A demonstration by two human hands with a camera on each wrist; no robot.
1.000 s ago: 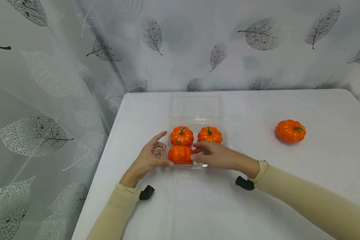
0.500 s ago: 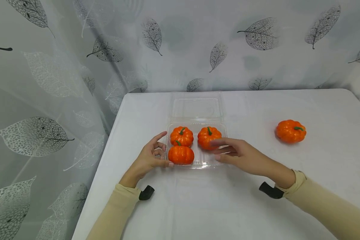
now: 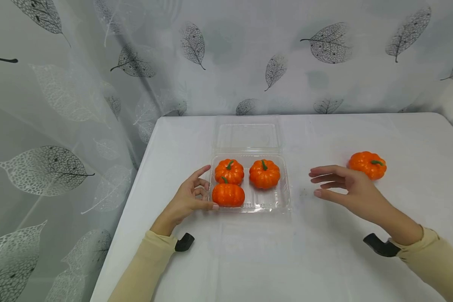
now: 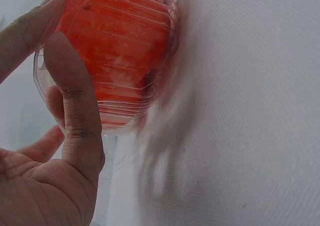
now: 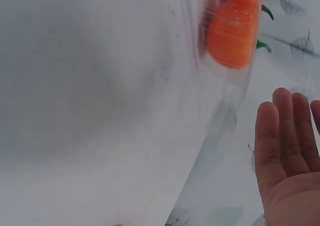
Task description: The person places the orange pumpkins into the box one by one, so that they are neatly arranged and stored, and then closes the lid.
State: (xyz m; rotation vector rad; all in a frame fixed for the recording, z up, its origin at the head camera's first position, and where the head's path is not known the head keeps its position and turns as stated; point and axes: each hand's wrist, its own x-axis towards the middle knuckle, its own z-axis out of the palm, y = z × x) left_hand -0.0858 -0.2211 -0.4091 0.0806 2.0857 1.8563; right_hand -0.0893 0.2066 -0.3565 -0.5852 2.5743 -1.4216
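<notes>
A clear plastic clamshell container [image 3: 264, 205] lies with its lid [image 3: 247, 135] folded back. Inside are three small orange pumpkins: one at the back left [image 3: 229, 171], one at the front left [image 3: 228, 195] and one at the back right [image 3: 264, 174]. My left hand [image 3: 185, 200] holds the container by its left side, thumb near the front corner; in the left wrist view the thumb [image 4: 75, 106] lies against the clear wall. My right hand [image 3: 349, 191] hovers right of the container with relaxed fingers and nothing in it. Just beyond it sits another pumpkin [image 3: 368, 164], partly covered by the hand.
A white-covered table [image 3: 249, 260] bears everything. Behind it and to the left hangs a grey curtain [image 3: 226, 54] with a leaf print. Black curved pieces [image 3: 185, 242] stick out at both wrists.
My right hand has left the container and moved right, toward the lone pumpkin, uncovering the front-right space. The left hand has stayed on the container, and the pumpkins have not moved.
</notes>
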